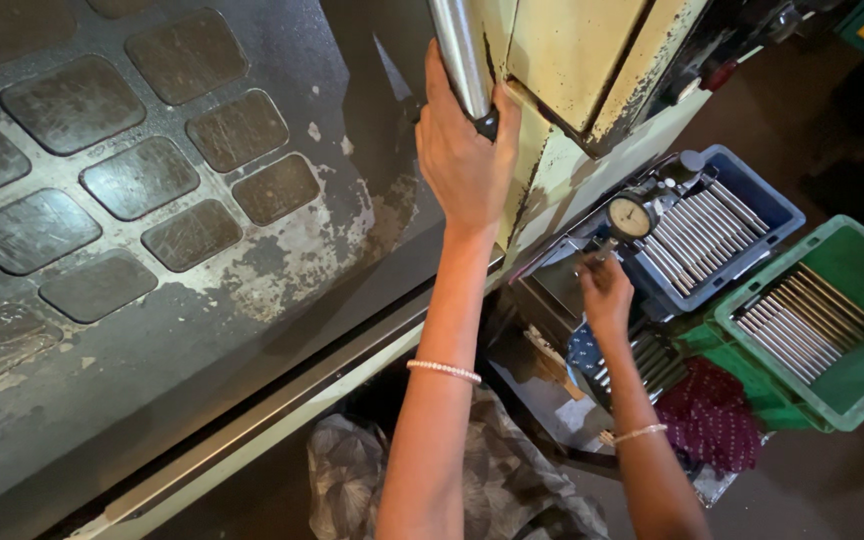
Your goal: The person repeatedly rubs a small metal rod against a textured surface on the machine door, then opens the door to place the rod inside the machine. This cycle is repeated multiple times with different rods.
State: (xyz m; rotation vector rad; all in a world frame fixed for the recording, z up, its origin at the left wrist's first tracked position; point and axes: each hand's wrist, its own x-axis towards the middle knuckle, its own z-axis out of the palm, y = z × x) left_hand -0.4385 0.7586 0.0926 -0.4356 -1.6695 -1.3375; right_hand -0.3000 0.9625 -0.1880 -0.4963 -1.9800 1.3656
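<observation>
My left hand (464, 150) is raised and wrapped around the lower end of a shiny metal bar handle (457, 55) on a cream-painted machine door (572, 45). My right hand (607, 295) reaches down to a dial gauge (630, 217) on a small stand and pinches something thin just below it; what it is cannot be made out. Right behind the gauge stands a blue crate (767, 200) with several metal rods laid side by side.
A green crate (857, 390) with more metal rods stands at the right. A dark worn floor mat (142, 190) with raised square pads fills the left. A maroon patterned cloth (712, 420) lies below the crates. A metal rail (282, 400) runs diagonally along the machine base.
</observation>
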